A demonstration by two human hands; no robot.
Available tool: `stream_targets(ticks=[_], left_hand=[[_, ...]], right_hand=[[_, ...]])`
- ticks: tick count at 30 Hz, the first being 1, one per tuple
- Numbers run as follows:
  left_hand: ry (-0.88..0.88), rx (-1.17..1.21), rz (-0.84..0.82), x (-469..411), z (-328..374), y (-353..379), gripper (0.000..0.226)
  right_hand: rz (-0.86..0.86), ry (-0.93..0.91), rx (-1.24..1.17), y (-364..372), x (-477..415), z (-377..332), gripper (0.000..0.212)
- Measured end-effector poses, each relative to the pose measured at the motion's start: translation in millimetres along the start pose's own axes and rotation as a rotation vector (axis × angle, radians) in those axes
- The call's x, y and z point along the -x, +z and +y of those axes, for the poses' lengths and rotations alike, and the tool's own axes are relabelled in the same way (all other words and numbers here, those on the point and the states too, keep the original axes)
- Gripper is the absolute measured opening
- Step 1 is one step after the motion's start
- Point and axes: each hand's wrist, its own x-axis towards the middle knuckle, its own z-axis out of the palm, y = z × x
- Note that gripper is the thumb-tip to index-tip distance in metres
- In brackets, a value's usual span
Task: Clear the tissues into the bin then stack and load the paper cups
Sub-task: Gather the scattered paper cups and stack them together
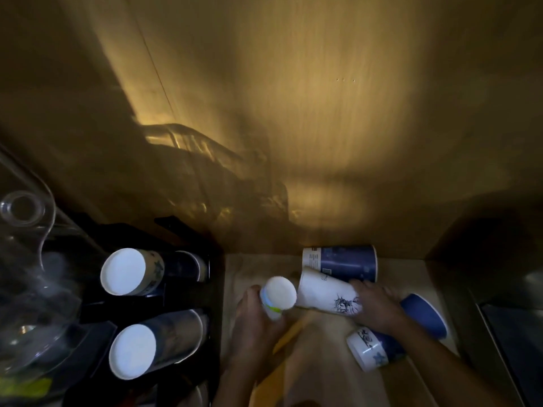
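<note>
We look down at a pale surface with a black cup holder standing to the outside of our left hand, two stacks of paper cups lying in it with their white bases toward us: the upper stack and the lower stack.

Ahead of both hands, a blue cup lies on its side along the back wall, its long axis running left to right. Just in front of it lies a white cup with a line drawing, also on its side, its axis tilted down toward the right. Our right hand is laid over its right end, fingers curled on the wall of the cup; we judge it gripped, though the blur hides the exact hold. Under and beyond that wrist sit a blue cup and a blue-and-white cup, both tipped over.

Our left hand is closed around a small white cup with a green band, base up, touching the left end of the drawn cup.

The move ahead, we think, is nesting these two: the ends nearly meet, so one cup must turn until rim faces base. No tissues are visible here.
</note>
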Motion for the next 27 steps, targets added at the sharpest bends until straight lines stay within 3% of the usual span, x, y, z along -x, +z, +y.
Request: stream_targets(ticks=[3, 6, 10, 17, 27], left_hand=[[-0.080, 0.275, -0.055, 3, 1, 0, 0.064], [-0.074, 0.360, -0.139, 9, 0, 3, 0.061], [-0.088, 0.346, -0.190, 20, 0, 13, 0.064], [-0.064, 0.343, -0.225, 23, 4, 17, 0.064], [-0.038, 0.353, -0.186, 24, -2, 22, 0.067]], right_hand=[[0.026, 0.020, -0.343, -8, 5, -4, 0.076], [0.113, 0.011, -0.565, -26, 12, -9, 0.078], [0.289, -0.059, -0.582, -52, 23, -19, 0.067], [0.510, -0.108, -0.547, -92, 58, -42, 0.068], [0.621, -0.319, -0.677, -131, 108, -86, 0.054]])
